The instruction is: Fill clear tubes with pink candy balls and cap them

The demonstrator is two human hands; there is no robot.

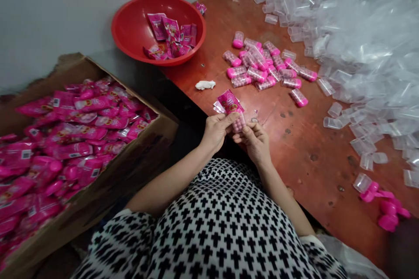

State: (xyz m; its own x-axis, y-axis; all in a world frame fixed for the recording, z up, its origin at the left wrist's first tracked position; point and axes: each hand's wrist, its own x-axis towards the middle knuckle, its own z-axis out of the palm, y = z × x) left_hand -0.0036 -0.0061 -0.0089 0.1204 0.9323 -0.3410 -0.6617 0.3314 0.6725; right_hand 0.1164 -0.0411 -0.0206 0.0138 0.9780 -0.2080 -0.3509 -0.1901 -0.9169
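My left hand [218, 130] pinches a pink candy sachet [230, 101], torn open and tilted over a small clear tube [238, 123] part filled with pink balls. My right hand [255, 138] grips that tube from below, fingers curled around it. Both hands meet over the near edge of the reddish-brown table [294, 139], just in front of my black-and-white patterned top.
A red bowl [131, 30] holding empty pink sachets sits at the table's far left corner. A cardboard box [108, 192] full of pink sachets stands at my left. Filled tubes [262, 67] lie mid-table, empty clear tubes [360, 52] heap right, pink caps [386, 209] near right.
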